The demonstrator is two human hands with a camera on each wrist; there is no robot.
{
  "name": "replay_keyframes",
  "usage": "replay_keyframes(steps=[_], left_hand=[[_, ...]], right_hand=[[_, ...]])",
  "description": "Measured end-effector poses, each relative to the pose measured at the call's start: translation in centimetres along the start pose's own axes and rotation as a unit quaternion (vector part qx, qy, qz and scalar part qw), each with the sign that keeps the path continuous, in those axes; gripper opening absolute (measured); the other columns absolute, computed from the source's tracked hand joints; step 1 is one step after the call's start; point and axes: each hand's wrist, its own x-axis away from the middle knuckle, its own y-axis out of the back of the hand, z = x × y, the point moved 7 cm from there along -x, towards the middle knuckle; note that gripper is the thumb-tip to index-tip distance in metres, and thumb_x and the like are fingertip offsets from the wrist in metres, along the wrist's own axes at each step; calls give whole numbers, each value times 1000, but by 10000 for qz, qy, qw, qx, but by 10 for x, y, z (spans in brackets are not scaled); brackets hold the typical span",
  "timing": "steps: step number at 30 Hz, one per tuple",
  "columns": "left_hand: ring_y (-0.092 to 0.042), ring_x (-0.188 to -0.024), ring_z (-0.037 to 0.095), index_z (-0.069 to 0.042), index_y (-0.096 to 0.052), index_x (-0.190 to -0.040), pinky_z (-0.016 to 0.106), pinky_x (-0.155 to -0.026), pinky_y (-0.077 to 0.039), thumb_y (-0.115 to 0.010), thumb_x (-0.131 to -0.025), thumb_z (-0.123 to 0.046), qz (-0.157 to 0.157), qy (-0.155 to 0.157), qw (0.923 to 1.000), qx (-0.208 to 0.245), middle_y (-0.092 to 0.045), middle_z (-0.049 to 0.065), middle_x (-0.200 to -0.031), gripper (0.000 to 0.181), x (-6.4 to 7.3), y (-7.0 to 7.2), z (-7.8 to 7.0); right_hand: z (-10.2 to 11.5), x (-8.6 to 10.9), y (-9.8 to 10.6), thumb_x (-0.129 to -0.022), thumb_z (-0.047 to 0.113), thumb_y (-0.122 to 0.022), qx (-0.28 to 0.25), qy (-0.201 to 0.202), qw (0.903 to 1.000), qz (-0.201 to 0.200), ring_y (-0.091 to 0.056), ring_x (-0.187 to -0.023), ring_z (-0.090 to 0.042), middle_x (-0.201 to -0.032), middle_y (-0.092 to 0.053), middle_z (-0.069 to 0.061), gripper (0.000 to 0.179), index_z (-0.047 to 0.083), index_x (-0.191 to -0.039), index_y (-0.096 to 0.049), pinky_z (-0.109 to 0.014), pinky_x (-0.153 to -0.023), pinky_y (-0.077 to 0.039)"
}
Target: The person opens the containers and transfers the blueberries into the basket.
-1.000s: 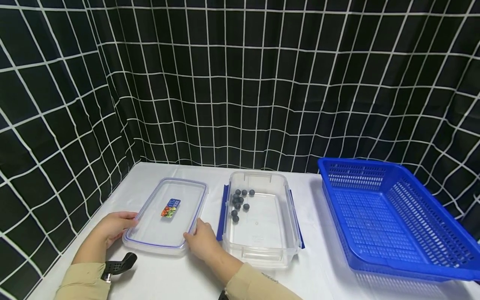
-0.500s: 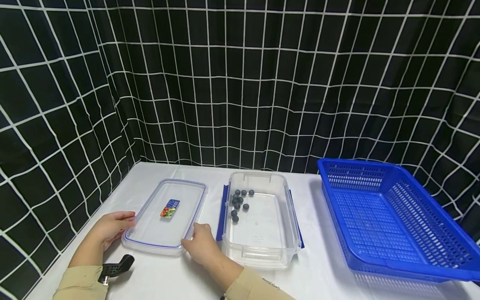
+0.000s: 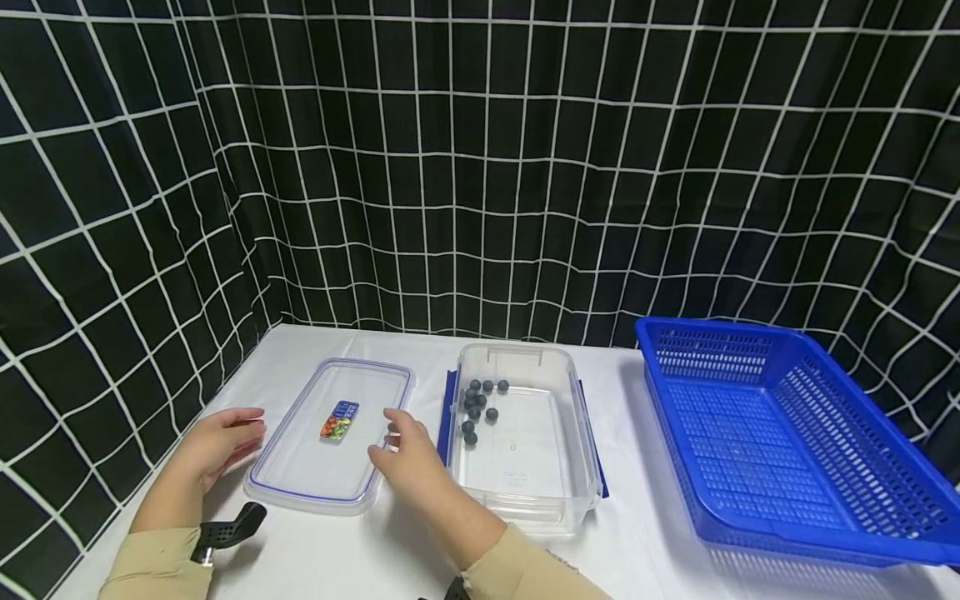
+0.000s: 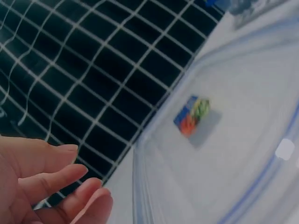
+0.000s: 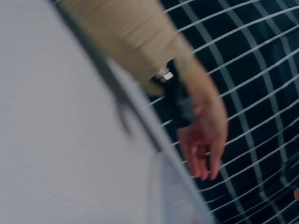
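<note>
While nothing is gripped in the head view, the lid [image 3: 328,450] on the table [image 3: 622,517] is flanked by the relaxed left hand [image 3: 213,446] and right hand [image 3: 411,457]. From the left wrist, parted fingers [image 4: 56,180] are seen; from the right wrist, right-hand grip cannot be told.

Blue basket [image 3: 750,442]: well to the right of the right hand [image 3: 411,458], upright on the white desk [image 3: 630,508]; slotted walls, smooth rim. Black curtain [image 3: 517,192], white grid (lines wavy, most visibly in the lower folds): stands beyond both hands, runs along the left hand's [image 3: 217,446] outer side, and continues behind the basket.
</note>
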Motion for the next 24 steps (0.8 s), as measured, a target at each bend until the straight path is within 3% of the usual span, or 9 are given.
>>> replay_keyframes(steps=[5, 9, 17, 21, 24], left_hand=[[-56, -87, 4, 10, -37, -131, 30, -88, -52, -54, -92, -15, -17, -218, 9998, 0, -54, 12, -112, 50, -2, -11, -23], [-55, -89, 3, 5, -40, -131, 26, -86, -53, -48, -95, -21, -121, -391, 9991, -98, -46, 21, -125, 45, 1, -22, -49], [-54, -96, 14, 2, -42, -130, 24, -84, -53, -48, -95, -20, 220, -688, 9972, 172, -43, 19, -126, 42, 7, -62, -106], [-52, -105, 24, 0, -43, -130, 25, -86, -53, -48, -95, -17, 424, -715, 9964, 154, -44, 19, -127, 39, 7, -85, -123], [-53, -104, 24, 0, -45, -128, 28, -86, -53, -48, -95, -15, 511, -800, 9954, 104, -46, 19, -125, 37, 5, -102, -132]], right_hand=[[22, 2, 25, -85, 12, -61, -870, 21, 9960, 210, -54, -109, -26, -125, -48, -15, 53, 12, -134, -41, -38, -91, -50], [38, 1, 58, -88, 12, -58, -949, 199, 9950, 259, -53, -111, -28, -128, -47, -16, 50, 14, -135, -41, -45, -97, -44], [48, -1, 136, -88, 14, -58, -142, 256, 9996, 34, -51, -113, -28, -131, -46, -13, 46, 16, -132, -44, -52, -96, -43], [45, -3, 173, -89, 14, -57, 233, 411, 9989, 84, -49, -115, -31, -135, -42, -15, 48, 13, -134, -41, -50, -97, -43], [42, -1, 199, -89, 12, -56, 434, 594, 9972, 121, -48, -115, -34, -133, -42, -18, 48, 10, -134, -39, -51, -98, -42]])
